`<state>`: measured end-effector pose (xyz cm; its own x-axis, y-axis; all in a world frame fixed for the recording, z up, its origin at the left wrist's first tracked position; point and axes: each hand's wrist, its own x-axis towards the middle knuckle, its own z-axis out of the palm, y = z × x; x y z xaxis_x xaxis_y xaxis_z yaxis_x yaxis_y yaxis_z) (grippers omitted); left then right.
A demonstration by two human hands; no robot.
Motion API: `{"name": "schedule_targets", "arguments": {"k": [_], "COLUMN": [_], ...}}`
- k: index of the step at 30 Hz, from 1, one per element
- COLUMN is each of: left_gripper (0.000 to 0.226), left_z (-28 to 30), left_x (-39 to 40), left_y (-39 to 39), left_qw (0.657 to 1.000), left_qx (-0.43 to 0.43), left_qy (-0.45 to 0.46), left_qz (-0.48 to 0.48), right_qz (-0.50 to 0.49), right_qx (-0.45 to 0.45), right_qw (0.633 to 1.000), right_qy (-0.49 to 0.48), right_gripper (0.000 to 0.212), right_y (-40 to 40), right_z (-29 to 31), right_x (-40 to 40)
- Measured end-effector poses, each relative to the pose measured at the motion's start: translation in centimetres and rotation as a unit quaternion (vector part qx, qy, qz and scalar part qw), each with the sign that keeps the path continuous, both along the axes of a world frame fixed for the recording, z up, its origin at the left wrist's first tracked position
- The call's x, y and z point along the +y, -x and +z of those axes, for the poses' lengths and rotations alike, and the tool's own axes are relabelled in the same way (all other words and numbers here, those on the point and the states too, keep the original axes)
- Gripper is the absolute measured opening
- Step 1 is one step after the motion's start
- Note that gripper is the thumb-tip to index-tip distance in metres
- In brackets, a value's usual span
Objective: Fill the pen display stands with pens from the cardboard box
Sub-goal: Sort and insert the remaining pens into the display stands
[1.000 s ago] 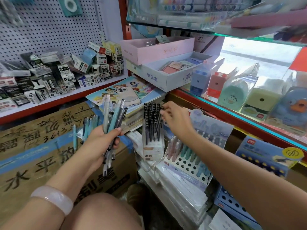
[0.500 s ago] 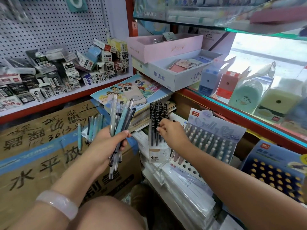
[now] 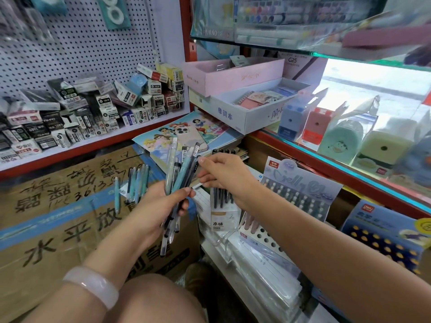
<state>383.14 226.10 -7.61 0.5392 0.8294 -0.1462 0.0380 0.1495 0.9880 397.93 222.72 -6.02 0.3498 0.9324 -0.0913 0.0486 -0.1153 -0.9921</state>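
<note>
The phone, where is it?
In the head view the phone lies up the middle on the princess book, just beyond the pens in the left hand.

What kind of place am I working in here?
Most likely a stationery shop: a pegboard wall above a shelf of small refill boxes, boxed pencil sharpeners on a glass shelf, and pen display stands.
</note>
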Motion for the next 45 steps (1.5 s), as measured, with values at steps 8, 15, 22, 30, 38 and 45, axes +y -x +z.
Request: {"name": "schedule_targets", "arguments": {"k": [8,15,22,30,38,45], "left_gripper": [0.010,0.006,0.009,0.009,0.018,0.020], "left_z": [0.1,-0.1,-0.9,-0.9,-0.6,0.1], "left_x": [-0.8,-0.1,0.4,0.9,0.7,0.3], "left_y": [0.5,1.1,0.4,0.8,0.2,0.3], "left_qw": [1.000,0.996,0.998,0.998,0.998,0.999], "left_qx": [0.013,0.050,0.044,0.036,0.035,0.000], "left_qy": [-0.002,0.015,0.002,0.005,0.006,0.034], "left_qz": [-0.002,0.070,0.043,0.041,0.046,0.011], "right_qz": [-0.008,-0.184,-0.118,-0.077,-0.038,-0.104], "right_qx": [0.090,-0.091,-0.357,-0.414,-0.453,-0.169], "right_qw": [0.996,0.978,0.927,0.907,0.886,0.980], "right_qy": [0.025,-0.041,0.001,0.012,0.091,-0.006], "right_gripper": [0.024,0.015,0.009,0.015,0.019,0.023], "right_y": [-0.2,-6.0,-6.3,-6.1,-5.3,-2.8], "right_z": [0.1,1.3,-3.1,-6.1,-6.9,-1.0], "right_x": [-0.3,-1.6,-1.9,0.2,0.4,0.4]}}
